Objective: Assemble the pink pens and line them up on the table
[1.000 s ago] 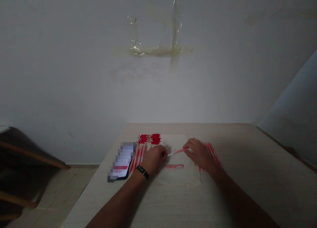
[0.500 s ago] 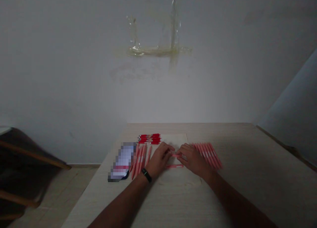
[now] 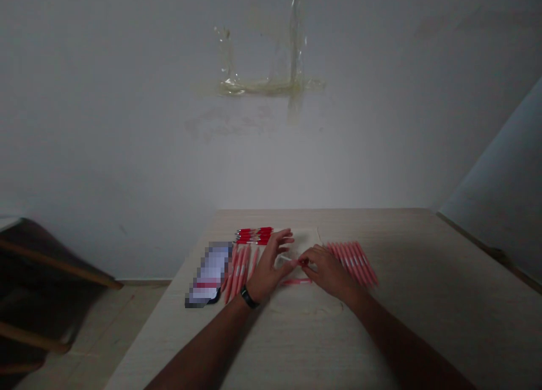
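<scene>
Between the hands, the right hand (image 3: 328,270) pinches a slim pink piece (image 3: 295,262), seemingly unfinished; the left hand (image 3: 268,267) is spread. One pink barrel (image 3: 298,281) waits nearer the body. Pink pens (image 3: 353,263) beside the right hand look complete (I cannot be certain).

A plain pale-grey wall (image 3: 127,125) fills the view through twelve o'clock, where shiny, yellowed clear tape (image 3: 262,88) sticks to it. Faint smudges (image 3: 228,123) show toward eleven o'clock. At three o'clock a pale slanting surface (image 3: 508,164) rises beyond the light wood-grain bench (image 3: 423,345), which spreads across six o'clock. Toward eight o'clock lie beige floor (image 3: 121,316) and dark furniture (image 3: 34,297) with wooden bars (image 3: 55,263). The light is dim.
</scene>
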A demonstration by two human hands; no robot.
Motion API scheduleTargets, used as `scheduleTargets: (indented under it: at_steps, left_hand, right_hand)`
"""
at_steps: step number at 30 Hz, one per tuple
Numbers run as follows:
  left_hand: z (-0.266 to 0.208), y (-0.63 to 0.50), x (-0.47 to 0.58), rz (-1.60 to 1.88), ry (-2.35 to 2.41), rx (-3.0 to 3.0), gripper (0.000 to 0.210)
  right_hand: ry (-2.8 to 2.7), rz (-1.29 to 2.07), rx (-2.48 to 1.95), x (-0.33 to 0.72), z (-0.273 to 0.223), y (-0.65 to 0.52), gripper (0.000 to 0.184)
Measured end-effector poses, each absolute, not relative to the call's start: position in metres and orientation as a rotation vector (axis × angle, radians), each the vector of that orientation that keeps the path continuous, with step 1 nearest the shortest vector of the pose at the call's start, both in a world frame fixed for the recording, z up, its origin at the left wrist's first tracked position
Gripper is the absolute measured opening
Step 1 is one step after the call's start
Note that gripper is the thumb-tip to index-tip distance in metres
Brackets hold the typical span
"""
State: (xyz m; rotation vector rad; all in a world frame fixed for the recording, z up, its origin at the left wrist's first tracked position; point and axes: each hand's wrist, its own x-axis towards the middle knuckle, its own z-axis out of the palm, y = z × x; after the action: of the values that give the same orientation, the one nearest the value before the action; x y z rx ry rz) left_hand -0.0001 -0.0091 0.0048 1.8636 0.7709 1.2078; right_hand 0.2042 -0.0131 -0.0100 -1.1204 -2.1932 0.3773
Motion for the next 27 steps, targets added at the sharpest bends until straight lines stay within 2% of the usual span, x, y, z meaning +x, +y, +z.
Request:
scheduleTargets:
  at_steps: [2, 7, 12, 21, 27]
  left_hand:
    - [0.002, -0.006, -0.001, 1.170, 0.861, 1.957, 0.061]
    - [-0.010, -0.001, -0.003, 0.742, 0.969, 2.325, 0.024]
    - [-0.019, -0.003, 0.001, 0.525, 0.911, 2.450, 0.026]
    - [-0.004, 0.002, -0.005, 0.719, 1.147, 2.382, 0.017]
    - [-0.002, 0.007, -0.014, 0.887, 1.271, 2.338, 0.020]
  right_hand:
    - [-2.175, 0.370, -1.138, 0.206, -0.008, -0.013, 0.007]
    - [-2.109, 0.279, -1.230, 0.214, -0.007, -0.009, 0.007]
    - [-2.092, 0.226, -1.239, 0.220, -0.009, -0.004, 0.007]
    - [-2.132, 0.164, -1.236, 0.234, -0.007, 0.002, 0.009]
    - [-2.220, 0.117, -1.322, 0.247, -0.006, 0.008, 0.016]
